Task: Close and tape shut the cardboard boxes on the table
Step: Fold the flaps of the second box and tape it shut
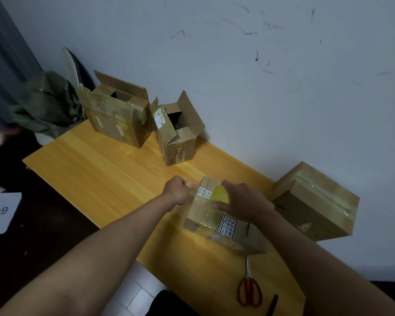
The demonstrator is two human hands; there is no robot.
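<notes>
A small closed cardboard box [205, 221] with striped labels lies on the wooden table [105, 169]. My right hand [242, 201] grips a yellow tape roll [220, 195] on top of this box. My left hand [178, 190] is curled in a fist at the box's far left corner, thumb pressing the tape end there. Clear tape runs along the box top between both hands. Two open boxes stand at the back: a large one [116, 115] and a smaller one [178, 133], flaps up. A taped box [315, 201] sits at the right against the wall.
Red-handled scissors [249, 290] lie near the table's front edge, a black pen [273, 304] beside them. A green cloth [48, 103] hangs over something at the back left. A paper sheet marked 6-3 [1, 212] lies on the dark floor at left.
</notes>
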